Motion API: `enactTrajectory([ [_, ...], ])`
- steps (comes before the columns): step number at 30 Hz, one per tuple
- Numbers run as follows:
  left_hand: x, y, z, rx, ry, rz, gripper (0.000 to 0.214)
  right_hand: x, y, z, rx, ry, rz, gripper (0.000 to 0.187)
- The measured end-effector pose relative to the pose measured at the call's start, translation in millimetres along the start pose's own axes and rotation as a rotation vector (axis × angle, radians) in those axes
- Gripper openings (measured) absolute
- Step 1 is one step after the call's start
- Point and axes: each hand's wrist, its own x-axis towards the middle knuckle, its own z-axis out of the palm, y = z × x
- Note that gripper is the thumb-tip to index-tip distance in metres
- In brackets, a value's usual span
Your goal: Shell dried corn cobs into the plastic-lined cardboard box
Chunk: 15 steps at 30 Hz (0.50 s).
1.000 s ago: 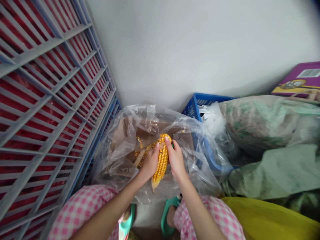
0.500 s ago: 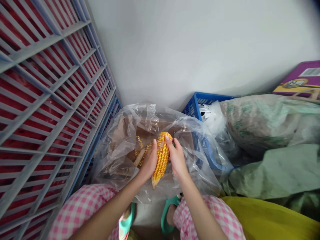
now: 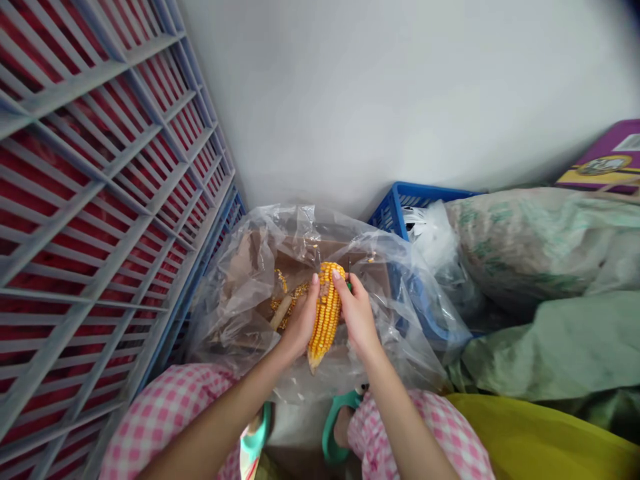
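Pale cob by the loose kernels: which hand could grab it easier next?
Probably the left hand: it looks nearer the pale cob, while the right hand is on the other side of the corn ear. Both touch the ear, though.

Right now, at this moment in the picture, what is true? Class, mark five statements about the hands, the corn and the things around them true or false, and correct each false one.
1. The left hand and the right hand both hold one ear of corn. True.
2. The ear's pointed end points away from the person. False: it points toward the person.
3. A bare cob lies by loose kernels. True.
4. The basket on the right is red. False: the basket is blue.
5. The checked trousers are pink and white. True.
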Motion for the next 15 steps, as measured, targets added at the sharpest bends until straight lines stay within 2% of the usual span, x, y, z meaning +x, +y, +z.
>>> enactTrajectory([
  [2, -2.1, 4.1, 2.3, -0.048, -0.011, -0.025, 0.056, -1.1, -2.2, 0.7, -0.045, -0.019, -0.039, 0.027],
  [6, -3.5, 4.9, 3.2, -0.084, 0.069, -0.029, 0.056, -4.4, -3.3, 4.2, -0.069, -0.027, -0.083, 0.027],
  [15, 1.6, -1.8, -0.1, -0.028, 0.081, 0.046, 0.055, -8.8, 1.0, 9.7, -0.064, 0.051, -0.111, 0.026],
])
